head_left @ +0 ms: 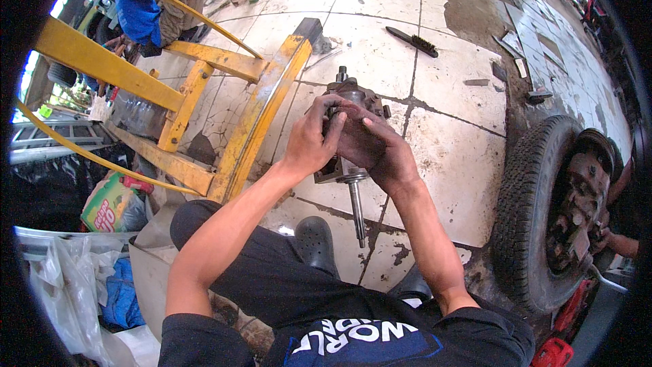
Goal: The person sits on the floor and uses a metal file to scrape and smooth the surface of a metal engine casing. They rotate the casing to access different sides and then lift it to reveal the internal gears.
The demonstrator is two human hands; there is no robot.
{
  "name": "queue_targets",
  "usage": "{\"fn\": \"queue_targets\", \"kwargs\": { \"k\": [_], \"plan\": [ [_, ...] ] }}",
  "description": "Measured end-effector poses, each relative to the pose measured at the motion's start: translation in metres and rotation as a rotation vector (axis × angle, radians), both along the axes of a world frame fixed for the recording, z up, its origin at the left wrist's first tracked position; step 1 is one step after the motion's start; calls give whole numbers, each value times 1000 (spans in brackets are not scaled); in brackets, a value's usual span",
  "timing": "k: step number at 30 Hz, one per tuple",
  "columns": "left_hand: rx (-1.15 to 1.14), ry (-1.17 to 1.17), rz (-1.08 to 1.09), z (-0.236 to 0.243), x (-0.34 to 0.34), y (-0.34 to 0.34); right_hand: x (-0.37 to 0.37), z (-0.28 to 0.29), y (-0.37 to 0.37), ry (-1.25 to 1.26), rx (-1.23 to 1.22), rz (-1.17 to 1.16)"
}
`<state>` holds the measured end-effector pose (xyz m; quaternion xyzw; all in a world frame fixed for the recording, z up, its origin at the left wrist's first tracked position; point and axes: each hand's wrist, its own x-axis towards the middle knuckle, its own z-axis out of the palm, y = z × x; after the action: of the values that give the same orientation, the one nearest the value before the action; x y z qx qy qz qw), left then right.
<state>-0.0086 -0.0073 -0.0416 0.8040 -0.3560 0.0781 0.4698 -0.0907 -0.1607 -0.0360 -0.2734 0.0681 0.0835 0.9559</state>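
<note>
My left hand (312, 137) has its fingers curled and pressed against my right hand's fingers over the upper part of a dark metal housing (363, 95). My right hand (372, 141), darkened with grime on the palm, is cupped there; whatever sits between the fingers is hidden or too small to name. The housing lies on the tiled floor, with a short shaft end (342, 72) at its far side and a long steel shaft (356, 207) extending toward me, below my hands.
A yellow steel frame (278, 81) stands at left, with a seated person (139, 17) beyond. A brush (411, 41) lies on the tiles (455, 183). A wheel with hub assembly (526, 217) is at right, another person's hand (608, 238) beside it. Plastic sheets (61, 292) lie lower left.
</note>
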Motion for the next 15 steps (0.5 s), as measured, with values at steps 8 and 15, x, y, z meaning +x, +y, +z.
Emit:
{"fn": "queue_targets", "kwargs": {
  "k": [8,15],
  "plan": [
    [300,411,-126,31,19,7,0,-17,-24,82,-218,148],
    [470,273,-212,36,21,9,-2,-32,-20,217,-217,180]
  ]
}}
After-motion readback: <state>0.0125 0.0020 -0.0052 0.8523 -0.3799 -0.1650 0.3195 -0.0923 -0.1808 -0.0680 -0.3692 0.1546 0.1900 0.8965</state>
